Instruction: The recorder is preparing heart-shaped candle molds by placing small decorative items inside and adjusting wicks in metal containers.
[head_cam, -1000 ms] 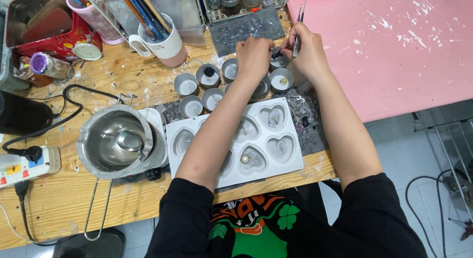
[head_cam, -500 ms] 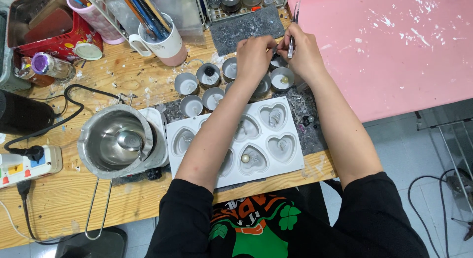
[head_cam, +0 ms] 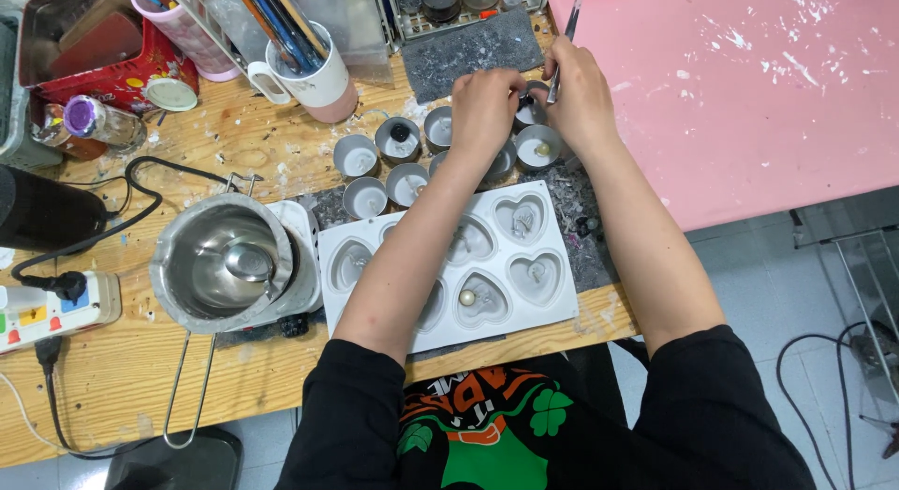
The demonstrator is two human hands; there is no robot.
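My right hand grips metal tweezers, their tips down at a small round tin cup with something dark in it. My left hand rests fingers-down on that same cup's near side. Around them stand several small grey tin cups holding pale wax; one has a small bead. A white heart-shaped mould tray lies under my forearms, one pocket holding a pearl.
A steel melting pot with a spoon sits left on a white base. A power strip, a black cable, a mug of brushes and a red tin crowd the left. A pink sheet covers the right.
Both hands have shifted slightly up and closer together over the far tin cup. The tweezers have tilted more upright. The view has moved a little.
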